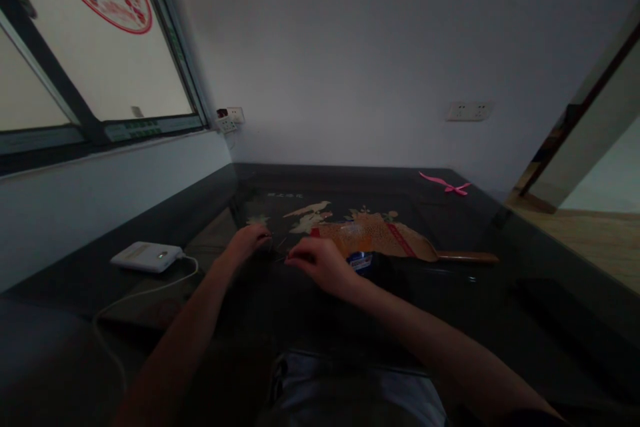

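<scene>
My left hand is over the dark table, its fingertips pinched together. Facing it from the right, my right hand also pinches with thumb and forefinger. A thin dark strand seems to lie between the two hands, too faint to name. Just beyond my right hand lies a tan woven hand fan with red trim and a wooden handle pointing right. A blue-and-white label on a dark packet shows beside my right wrist. Something orange and see-through rests on the fan.
At the left, a white power bank lies with a white cable running off the near edge. A pink ribbon bow is at the far right corner. A long dark object lies at the right. Wall and window border the table.
</scene>
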Available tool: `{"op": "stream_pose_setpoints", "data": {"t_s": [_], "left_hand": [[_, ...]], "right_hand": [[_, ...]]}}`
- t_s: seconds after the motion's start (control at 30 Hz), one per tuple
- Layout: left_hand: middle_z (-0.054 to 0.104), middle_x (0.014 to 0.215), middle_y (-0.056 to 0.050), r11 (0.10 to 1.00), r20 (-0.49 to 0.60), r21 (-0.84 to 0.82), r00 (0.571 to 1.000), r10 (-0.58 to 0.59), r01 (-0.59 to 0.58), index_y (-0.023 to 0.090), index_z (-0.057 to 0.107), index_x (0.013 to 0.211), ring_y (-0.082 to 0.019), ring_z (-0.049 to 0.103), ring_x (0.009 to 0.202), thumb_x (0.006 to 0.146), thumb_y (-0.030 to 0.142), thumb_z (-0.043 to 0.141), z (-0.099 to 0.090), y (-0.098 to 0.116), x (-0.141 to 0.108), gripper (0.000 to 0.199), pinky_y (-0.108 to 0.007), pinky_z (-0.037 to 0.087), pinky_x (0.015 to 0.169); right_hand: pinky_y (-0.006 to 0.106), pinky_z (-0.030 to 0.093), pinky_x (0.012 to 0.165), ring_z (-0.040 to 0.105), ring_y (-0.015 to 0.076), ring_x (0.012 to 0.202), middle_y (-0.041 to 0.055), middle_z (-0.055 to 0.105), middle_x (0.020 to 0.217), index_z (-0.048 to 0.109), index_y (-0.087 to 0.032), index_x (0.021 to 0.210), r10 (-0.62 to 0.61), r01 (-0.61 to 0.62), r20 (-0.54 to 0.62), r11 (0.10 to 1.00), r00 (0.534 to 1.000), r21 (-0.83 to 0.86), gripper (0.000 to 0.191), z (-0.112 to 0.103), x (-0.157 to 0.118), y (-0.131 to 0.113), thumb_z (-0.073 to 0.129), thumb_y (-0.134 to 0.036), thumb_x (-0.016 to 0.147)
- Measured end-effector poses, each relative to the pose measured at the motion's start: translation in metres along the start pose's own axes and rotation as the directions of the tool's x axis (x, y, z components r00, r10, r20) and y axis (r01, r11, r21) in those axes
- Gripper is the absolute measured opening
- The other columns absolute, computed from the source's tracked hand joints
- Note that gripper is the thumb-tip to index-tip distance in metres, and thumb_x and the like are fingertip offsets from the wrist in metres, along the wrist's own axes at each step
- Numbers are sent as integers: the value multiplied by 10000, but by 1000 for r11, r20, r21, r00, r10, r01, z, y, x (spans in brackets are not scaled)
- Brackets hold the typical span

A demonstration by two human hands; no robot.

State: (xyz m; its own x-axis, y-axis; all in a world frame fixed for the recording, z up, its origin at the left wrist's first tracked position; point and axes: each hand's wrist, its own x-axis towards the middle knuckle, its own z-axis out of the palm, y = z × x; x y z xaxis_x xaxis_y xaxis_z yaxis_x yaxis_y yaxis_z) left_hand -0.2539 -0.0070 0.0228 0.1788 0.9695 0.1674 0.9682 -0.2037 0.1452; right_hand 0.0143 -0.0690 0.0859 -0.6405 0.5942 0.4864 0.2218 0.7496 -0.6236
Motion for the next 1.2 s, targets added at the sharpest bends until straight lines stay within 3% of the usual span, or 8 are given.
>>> {"op": "stream_pose_setpoints", "data": {"t_s": [0.07,0.13,0.23,0.3,0.47,0.8,1.2], "left_hand": [[652,998,-55,1000,20,-4,1000,1,-1,213,669,947,-177,578,943,844,258,484,7,0,4,216,-246,416,834],[653,982,-53,1000,21,-13,1000,-6,6,224,674,926,-175,579,933,831,245,500,11,0,8,200,-250,415,832],[658,931,-57,999,-7,-28,999,41,-41,214,680,888,-178,590,888,812,233,527,16,-1,12,172,-262,422,807],[661,902,-63,996,-43,-30,995,88,-90,194,679,875,-180,597,853,811,237,532,18,-4,12,165,-266,428,778],[668,862,-62,988,-84,-68,988,132,-138,178,677,856,-169,604,799,798,231,548,21,-9,12,152,-254,438,731],[667,827,-45,937,-119,-345,993,5,-46,155,645,864,-164,617,760,712,207,569,22,-18,9,178,-258,464,705],[648,705,-19,932,-6,-361,999,-49,43,161,638,759,-161,604,697,666,242,581,18,-26,1,136,-242,446,651]], "right_hand": [[217,435,701,612,131,795,16,677,852,667,-179,843,-49,60,99,991,994,-119,96,29,3,-2,575,-203,826],[227,445,705,618,142,818,27,668,907,650,-176,901,8,33,137,955,991,-294,128,50,9,6,536,-207,854],[235,462,677,620,150,828,39,644,963,608,-180,990,140,-52,124,843,982,-536,193,68,23,25,439,-219,905],[247,470,649,624,161,813,62,630,985,591,-165,1010,186,-82,114,798,976,-597,220,73,32,37,394,-167,911],[290,486,642,624,192,802,135,614,987,597,-105,987,240,-95,133,747,962,-658,275,80,49,56,385,-10,840],[308,462,739,562,198,933,110,605,1033,612,-146,954,210,-51,164,750,964,-659,243,81,51,79,398,-80,860],[314,405,830,479,196,1042,84,567,1087,591,-170,983,137,-23,143,794,980,-607,264,78,43,86,382,-60,866]]}}
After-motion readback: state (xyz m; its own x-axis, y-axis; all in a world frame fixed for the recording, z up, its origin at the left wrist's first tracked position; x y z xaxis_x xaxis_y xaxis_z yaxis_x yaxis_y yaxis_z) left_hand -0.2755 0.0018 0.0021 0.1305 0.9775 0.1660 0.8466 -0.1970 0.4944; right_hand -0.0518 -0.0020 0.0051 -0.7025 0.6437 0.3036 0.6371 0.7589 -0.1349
